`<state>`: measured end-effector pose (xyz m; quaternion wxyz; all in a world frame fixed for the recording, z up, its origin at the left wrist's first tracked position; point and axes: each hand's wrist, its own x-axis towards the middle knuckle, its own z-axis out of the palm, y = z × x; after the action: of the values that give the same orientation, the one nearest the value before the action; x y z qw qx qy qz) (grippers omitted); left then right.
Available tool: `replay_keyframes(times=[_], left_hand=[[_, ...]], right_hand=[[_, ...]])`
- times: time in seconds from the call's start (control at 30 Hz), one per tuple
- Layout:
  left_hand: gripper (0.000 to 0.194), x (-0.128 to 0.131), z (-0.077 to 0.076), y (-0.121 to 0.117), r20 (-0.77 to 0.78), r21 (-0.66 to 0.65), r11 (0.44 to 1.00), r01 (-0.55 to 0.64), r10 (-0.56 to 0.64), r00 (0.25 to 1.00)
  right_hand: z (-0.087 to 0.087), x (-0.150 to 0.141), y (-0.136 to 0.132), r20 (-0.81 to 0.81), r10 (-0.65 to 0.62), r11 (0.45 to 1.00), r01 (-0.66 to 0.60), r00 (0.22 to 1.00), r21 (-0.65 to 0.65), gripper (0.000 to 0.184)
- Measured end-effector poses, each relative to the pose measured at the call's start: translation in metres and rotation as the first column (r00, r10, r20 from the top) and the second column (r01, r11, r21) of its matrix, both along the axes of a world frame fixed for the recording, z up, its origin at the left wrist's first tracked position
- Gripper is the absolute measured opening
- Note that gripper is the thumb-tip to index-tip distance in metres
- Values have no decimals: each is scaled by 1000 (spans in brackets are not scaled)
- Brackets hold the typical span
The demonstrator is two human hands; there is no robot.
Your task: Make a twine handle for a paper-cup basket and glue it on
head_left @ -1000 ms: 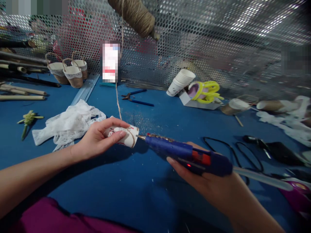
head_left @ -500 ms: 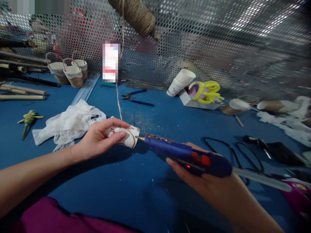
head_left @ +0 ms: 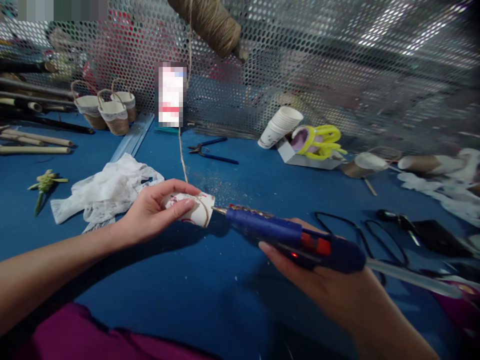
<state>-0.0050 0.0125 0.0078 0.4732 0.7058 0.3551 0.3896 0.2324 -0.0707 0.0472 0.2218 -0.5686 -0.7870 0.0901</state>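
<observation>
My left hand (head_left: 159, 207) is closed around a white printed paper cup (head_left: 198, 212), which lies on its side just over the table. A strand of twine (head_left: 182, 157) hangs down from the spool of twine (head_left: 212, 25) to the cup and circles it near one end. In my right hand (head_left: 307, 275) is a blue glue gun (head_left: 285, 232) with a red light lit. Its metal tip points left at the cup's end, very close to it; whether they touch I cannot tell. A clear glue stick (head_left: 412, 277) sticks out of its back.
White lace (head_left: 108, 192) is heaped left of the cup. Blue-handled pliers (head_left: 213, 152) lie beyond it. Twine-wrapped small baskets (head_left: 114, 117) stand back left, near sticks (head_left: 35, 150). Stacked paper cups (head_left: 279, 127) and a tray with yellow scissors (head_left: 318, 140) sit back right. Black cord (head_left: 360, 230) lies right.
The glue gun in my right hand has shifted slightly to the right, its tip drawing back a little from the cup. My left hand and the cup have hardly moved.
</observation>
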Motion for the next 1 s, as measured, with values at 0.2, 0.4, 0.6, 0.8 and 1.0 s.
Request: replay_keyframes(times=[0.2,0.4,0.6,0.8,1.0], left_hand=[[20,0,0,0,-22,65,998,4,-3,1000],[21,0,0,0,-22,116,993,16,-13,1000],[21,-1,0,-1,-38,106,994,9,-5,999],[19,1,0,-1,1,75,997,14,-14,1000],[20,0,0,0,-17,76,997,1,0,1000]], right_hand=[[1,-1,1,-4,20,999,-20,1000,-34,21],[5,-2,2,73,-40,996,34,997,78,28],[0,1,1,57,2,999,-4,998,35,23],[-6,4,1,55,-47,989,39,997,142,26],[1,-1,2,-30,29,999,-29,999,20,21]])
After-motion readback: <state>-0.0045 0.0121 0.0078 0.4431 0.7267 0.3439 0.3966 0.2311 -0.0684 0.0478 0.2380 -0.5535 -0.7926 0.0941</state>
